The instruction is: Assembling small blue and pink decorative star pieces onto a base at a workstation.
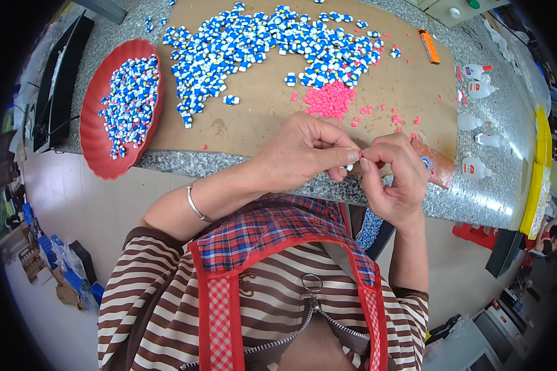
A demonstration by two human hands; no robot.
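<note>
Fingertips of the left hand (303, 151) and right hand (393, 173) pinch one tiny blue-white piece (349, 167). At twelve o'clock lies one heap of pink beads (329, 100); at ten o'clock, one red scalloped tray (93, 133).

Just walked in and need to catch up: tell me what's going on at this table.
A person brings both hands together over the near edge of the granite table. The left hand and right hand pinch a small blue-and-white piece between their fingertips. On the cardboard sheet lie a spread of blue-and-white pieces and a pink pile. A red tray at the left holds more pieces; glue bottles stand to the right.
</note>
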